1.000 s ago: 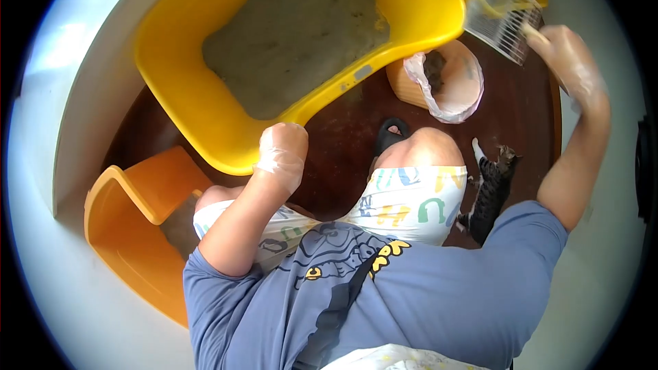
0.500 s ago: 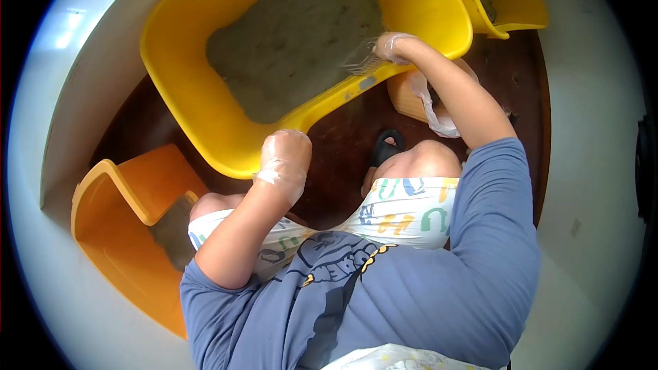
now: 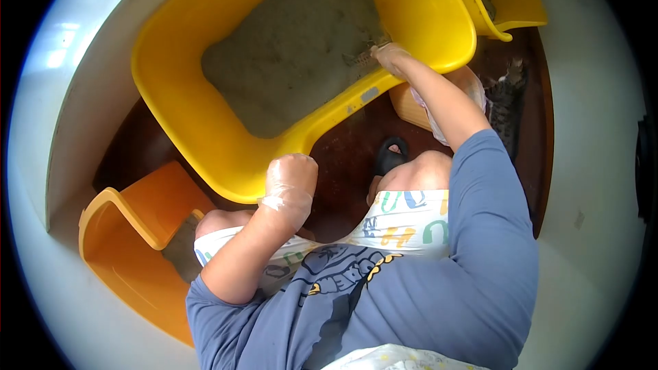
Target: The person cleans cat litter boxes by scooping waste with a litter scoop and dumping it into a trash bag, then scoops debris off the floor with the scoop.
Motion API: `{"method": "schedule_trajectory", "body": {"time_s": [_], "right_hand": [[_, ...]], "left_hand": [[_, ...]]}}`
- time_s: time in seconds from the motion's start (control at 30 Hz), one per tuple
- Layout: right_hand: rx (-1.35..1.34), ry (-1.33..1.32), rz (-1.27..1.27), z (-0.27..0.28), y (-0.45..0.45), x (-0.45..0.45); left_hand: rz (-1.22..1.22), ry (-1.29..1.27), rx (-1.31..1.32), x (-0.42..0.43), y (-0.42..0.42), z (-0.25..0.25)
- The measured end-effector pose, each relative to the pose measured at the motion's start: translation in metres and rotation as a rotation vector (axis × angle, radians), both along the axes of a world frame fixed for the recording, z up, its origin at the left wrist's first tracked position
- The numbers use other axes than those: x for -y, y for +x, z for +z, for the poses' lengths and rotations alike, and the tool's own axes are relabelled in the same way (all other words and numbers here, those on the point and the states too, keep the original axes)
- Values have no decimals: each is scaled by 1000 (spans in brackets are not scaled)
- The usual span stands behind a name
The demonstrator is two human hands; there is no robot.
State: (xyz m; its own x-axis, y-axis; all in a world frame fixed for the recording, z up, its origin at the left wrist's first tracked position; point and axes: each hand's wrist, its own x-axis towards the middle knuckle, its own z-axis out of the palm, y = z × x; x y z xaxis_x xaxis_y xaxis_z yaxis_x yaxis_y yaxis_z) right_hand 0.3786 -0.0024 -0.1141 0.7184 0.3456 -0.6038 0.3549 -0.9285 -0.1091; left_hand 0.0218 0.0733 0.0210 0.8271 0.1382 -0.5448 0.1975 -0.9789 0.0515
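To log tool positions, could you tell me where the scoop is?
In the head view, the scoop is just right of the upper middle, in the right hand, at the right side of the grey litter inside the large yellow tray.

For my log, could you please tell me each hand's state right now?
Left hand: grip hidden, cannot be told.
Right hand: closed, holding the scoop.

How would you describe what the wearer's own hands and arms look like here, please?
The left hand wears a thin, clear, wrinkled plastic glove, gathered at the wrist. The right hand seems to wear one too, though it shows less clearly. Short, plain blue-grey sleeves leave both forearms bare.
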Motion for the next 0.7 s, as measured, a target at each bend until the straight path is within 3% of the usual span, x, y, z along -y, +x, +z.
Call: {"method": "schedule_trajectory", "body": {"time_s": [0.03,0.07,0.13,0.23,0.33,0.5,0.7], "right_hand": [[-11,48,-88,-57,24,9],[1,73,-118,-65,27,9],[23,129,-175,-76,31,1],[-6,106,-25,-87,50,-12],[45,152,-208,-104,40,-56],[125,330,-4,-121,46,-76],[200,415,-21,-134,50,-83]], "left_hand": [[-13,-3,-8,1,-1,1],[-24,0,-12,0,-1,1],[-24,6,-29,-2,-2,0],[-3,6,5,-1,-4,-3],[-55,61,-104,-2,3,1],[11,104,-52,-8,3,-13],[14,88,-134,-13,8,-6]]}}
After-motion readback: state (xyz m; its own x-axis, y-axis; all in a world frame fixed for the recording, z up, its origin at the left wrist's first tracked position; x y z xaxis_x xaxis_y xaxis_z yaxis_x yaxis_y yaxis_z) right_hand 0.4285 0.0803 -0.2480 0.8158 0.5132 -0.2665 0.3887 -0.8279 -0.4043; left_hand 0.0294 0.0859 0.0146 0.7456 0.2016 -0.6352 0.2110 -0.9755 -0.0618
